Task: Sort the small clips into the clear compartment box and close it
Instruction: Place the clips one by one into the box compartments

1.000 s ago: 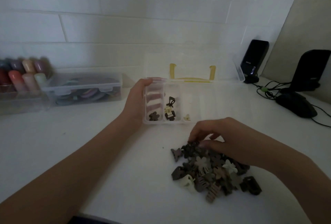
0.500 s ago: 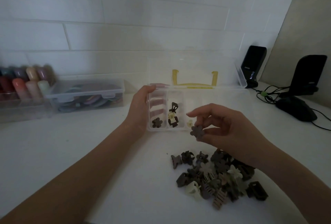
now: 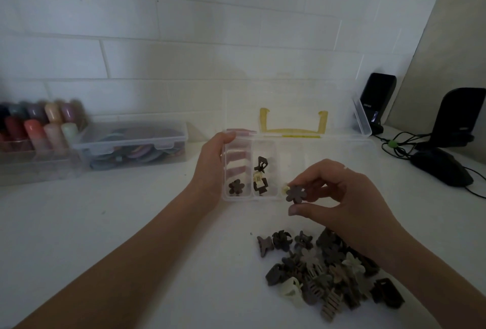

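Observation:
The clear compartment box (image 3: 328, 144) stands open on the white table, its lid with a yellow latch (image 3: 293, 125) leaning back against the wall. My left hand (image 3: 210, 168) grips the box's left end, fingers curled inside the leftmost compartment. That compartment holds a dark flower clip (image 3: 236, 187); the one beside it holds dark and cream clips (image 3: 260, 176). My right hand (image 3: 334, 197) pinches a dark brown flower clip (image 3: 296, 194) just above the box's front edge. A pile of small clips (image 3: 326, 271) lies on the table under my right wrist.
A lidded clear box of coloured items (image 3: 134, 144) and a tray of pastel rollers (image 3: 36, 129) stand at the left by the wall. Two black speakers (image 3: 377, 100) (image 3: 460, 118), a black mouse (image 3: 441, 168) and cables sit at the right.
My right hand picked a dark flower clip out of the pile and lifted it up to the box's front edge. My left hand kept its hold on the box.

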{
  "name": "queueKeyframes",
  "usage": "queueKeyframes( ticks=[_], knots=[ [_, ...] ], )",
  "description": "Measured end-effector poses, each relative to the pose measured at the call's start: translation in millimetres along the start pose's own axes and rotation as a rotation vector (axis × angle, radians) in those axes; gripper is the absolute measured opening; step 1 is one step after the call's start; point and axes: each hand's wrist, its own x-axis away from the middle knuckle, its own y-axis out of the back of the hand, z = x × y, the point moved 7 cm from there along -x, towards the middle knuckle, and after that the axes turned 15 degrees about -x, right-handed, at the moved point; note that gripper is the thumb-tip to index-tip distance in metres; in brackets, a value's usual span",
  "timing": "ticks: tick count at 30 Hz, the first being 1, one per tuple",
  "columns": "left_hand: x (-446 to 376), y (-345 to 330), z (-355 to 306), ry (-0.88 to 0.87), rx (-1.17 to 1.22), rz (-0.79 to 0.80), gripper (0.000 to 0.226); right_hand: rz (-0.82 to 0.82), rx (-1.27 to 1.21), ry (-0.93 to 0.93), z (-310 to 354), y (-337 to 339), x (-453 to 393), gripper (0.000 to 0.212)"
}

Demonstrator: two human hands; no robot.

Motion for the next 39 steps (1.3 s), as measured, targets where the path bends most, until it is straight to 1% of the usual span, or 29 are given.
queueKeyframes(
  ticks=[3, 7, 11, 13, 16, 21, 23, 25, 27, 30, 31, 32, 34, 37, 38, 39],
  knots=[
    [-1, 0, 2, 0.005, -0.008, 0.007, 0.039, -0.016, -0.017, -0.005, 1, 1, 1, 0.028],
    [-2, 0, 3, 0.007, -0.005, 0.011, 0.031, 0.023, 0.008, -0.018, 0, -5, 3, 0.029],
    [-2, 0, 3, 0.017, 0.007, 0.008, 0.037, 0.021, 0.044, -0.015, -3, -7, 4, 0.039],
    [-2, 0, 2, 0.013, 0.003, 0.013, 0.04, 0.0, 0.039, -0.008, -4, -6, 4, 0.034],
    [-2, 0, 3, 0.023, 0.004, 0.019, 0.037, -0.015, 0.037, 0.017, -3, -6, 4, 0.025],
    [-3, 0, 2, 0.009, -0.001, 0.021, 0.032, -0.028, 0.071, -0.015, -6, -6, 3, 0.023],
    [-4, 1, 3, 0.019, 0.004, 0.013, 0.037, -0.037, 0.096, 0.023, 0, -11, -2, 0.026],
    [-4, 0, 4, 0.032, 0.007, 0.014, 0.03, -0.026, 0.111, 0.104, 13, -19, -14, 0.028],
    [-5, 0, 7, 0.05, 0.025, 0.015, 0.028, -0.004, 0.18, 0.188, 27, -32, -30, 0.025],
    [-6, 0, 10, 0.043, 0.083, 0.04, 0.028, 0.059, 0.424, 0.312, 39, -55, -55, 0.014],
    [-5, 0, 10, 0.048, 0.089, 0.045, 0.024, 0.076, 0.509, 0.332, 37, -62, -61, 0.011],
    [-4, 0, 12, 0.061, 0.086, 0.052, 0.021, 0.087, 0.556, 0.324, 33, -66, -64, 0.014],
    [-3, -1, 14, 0.092, 0.079, 0.079, 0.023, 0.087, 0.53, 0.286, 26, -61, -63, 0.019],
    [-6, 1, 12, 0.099, 0.041, 0.05, 0.035, 0.077, 0.392, 0.269, 21, -39, -42, 0.012],
    [-7, 1, 10, 0.092, 0.049, 0.035, 0.031, 0.097, 0.351, 0.247, 17, -31, -32, 0.01],
    [-8, 1, 9, 0.085, 0.051, 0.023, 0.028, 0.127, 0.322, 0.216, 13, -24, -23, 0.012]
  ],
)
